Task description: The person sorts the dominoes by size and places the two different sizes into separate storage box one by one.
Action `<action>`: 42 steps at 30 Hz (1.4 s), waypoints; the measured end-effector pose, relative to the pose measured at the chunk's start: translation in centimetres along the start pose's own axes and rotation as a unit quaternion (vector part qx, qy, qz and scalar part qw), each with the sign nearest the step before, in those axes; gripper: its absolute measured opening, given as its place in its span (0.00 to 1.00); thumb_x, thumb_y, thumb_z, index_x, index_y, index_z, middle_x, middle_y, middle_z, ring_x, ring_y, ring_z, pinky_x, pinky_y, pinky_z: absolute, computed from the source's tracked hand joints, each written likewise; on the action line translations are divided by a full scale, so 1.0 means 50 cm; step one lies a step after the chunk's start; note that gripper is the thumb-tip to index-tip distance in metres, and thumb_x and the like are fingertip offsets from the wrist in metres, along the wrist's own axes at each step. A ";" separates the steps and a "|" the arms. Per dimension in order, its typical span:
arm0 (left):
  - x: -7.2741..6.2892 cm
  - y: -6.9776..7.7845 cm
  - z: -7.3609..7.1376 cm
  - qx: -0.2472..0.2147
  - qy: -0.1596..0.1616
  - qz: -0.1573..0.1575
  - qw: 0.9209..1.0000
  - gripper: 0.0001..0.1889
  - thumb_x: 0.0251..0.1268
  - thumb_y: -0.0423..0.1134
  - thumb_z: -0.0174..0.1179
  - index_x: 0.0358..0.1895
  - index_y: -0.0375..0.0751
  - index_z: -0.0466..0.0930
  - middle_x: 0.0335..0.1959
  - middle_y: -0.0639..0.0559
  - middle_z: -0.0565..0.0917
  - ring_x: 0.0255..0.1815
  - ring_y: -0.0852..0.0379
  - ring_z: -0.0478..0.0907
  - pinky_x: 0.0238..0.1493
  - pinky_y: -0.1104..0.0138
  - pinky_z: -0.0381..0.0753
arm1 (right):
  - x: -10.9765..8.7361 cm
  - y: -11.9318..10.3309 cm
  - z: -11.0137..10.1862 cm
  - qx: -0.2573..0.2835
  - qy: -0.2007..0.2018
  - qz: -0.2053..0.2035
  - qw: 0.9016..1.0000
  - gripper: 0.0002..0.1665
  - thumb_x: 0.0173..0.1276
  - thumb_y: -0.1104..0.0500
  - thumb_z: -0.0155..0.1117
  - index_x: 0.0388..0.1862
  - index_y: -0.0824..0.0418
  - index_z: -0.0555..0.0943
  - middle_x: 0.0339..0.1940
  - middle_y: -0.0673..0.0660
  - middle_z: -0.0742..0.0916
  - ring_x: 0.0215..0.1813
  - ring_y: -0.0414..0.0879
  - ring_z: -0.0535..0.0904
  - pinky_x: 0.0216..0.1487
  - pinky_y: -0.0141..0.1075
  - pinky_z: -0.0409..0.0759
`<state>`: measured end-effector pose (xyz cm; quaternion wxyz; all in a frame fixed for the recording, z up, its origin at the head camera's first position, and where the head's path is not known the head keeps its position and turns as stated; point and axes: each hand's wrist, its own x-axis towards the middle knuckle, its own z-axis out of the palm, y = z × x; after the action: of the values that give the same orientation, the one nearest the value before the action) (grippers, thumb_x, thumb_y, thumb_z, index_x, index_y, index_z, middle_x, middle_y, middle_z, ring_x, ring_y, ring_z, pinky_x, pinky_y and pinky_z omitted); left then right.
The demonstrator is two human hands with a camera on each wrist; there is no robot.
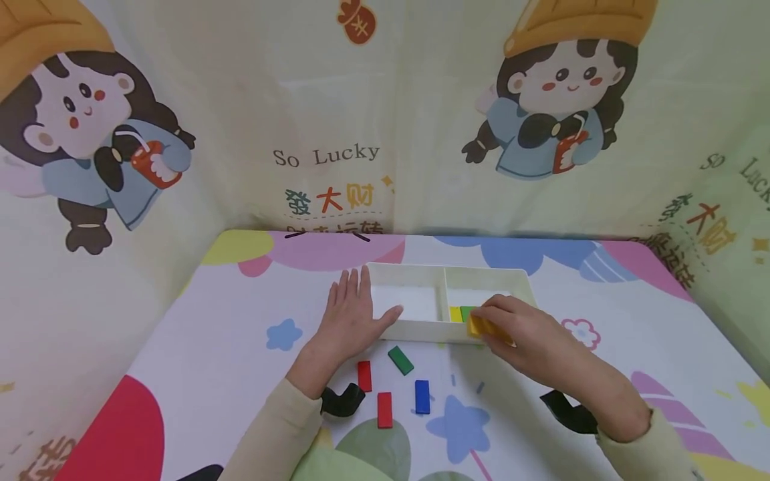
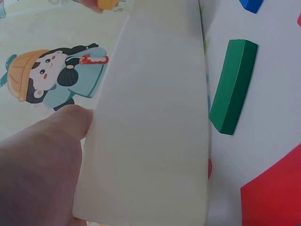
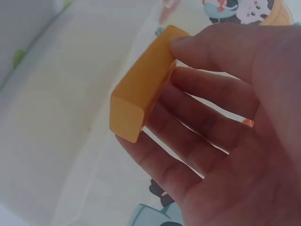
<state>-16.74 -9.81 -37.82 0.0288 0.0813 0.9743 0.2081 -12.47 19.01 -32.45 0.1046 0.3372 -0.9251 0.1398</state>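
My left hand [image 1: 349, 314] lies at the left end of a white two-compartment box [image 1: 421, 331], fingers straight and thumb over the front rim. In the left wrist view, the thumb [image 2: 51, 136] rests at the rim of the box's wall [image 2: 150, 117]. My right hand [image 1: 523, 331] pinches a yellow-orange block [image 3: 141, 80] between thumb and fingers, over the front wall of the right compartment. Inside that compartment show a yellow block [image 1: 455, 314] and a green block [image 1: 466, 312]; the right hand hides part of it. The left compartment shows only its white floor.
In front of the box lie a green block [image 1: 400, 360], a red block [image 1: 364, 376], a second red block [image 1: 385, 410] and a blue block [image 1: 422, 397]. A patterned cloth [image 1: 240, 374] covers the table; printed curtains [image 1: 421, 133] stand behind and at the sides.
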 end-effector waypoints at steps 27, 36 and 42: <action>-0.001 0.001 0.001 0.003 0.003 -0.004 1.000 0.54 0.65 0.68 0.51 0.80 0.35 0.39 0.81 0.35 0.47 0.83 0.37 0.38 0.80 0.43 0.41 | 0.132 0.096 0.039 0.034 -0.162 0.060 0.984 0.12 0.68 0.64 0.64 0.50 0.65 0.84 0.42 0.57 0.85 0.42 0.47 0.80 0.48 0.43 0.84; 0.002 -0.002 0.003 0.006 0.001 -0.003 1.000 0.54 0.65 0.69 0.51 0.80 0.35 0.39 0.81 0.35 0.48 0.83 0.38 0.38 0.80 0.43 0.40 | 0.157 0.101 0.073 0.036 -0.186 0.051 0.981 0.12 0.72 0.64 0.61 0.51 0.66 0.82 0.45 0.58 0.85 0.43 0.47 0.79 0.50 0.44 0.84; 0.001 -0.002 0.003 0.002 0.002 -0.003 1.000 0.53 0.65 0.68 0.51 0.80 0.36 0.39 0.81 0.36 0.48 0.83 0.38 0.39 0.80 0.43 0.41 | 0.163 0.106 0.093 0.051 -0.167 0.045 0.984 0.12 0.72 0.62 0.61 0.52 0.61 0.83 0.48 0.55 0.87 0.45 0.46 0.80 0.55 0.46 0.84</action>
<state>-16.80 -9.84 -37.99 0.0272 0.0782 0.9749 0.2067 -22.50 16.52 -35.45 -0.0751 0.3184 -0.9356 0.1328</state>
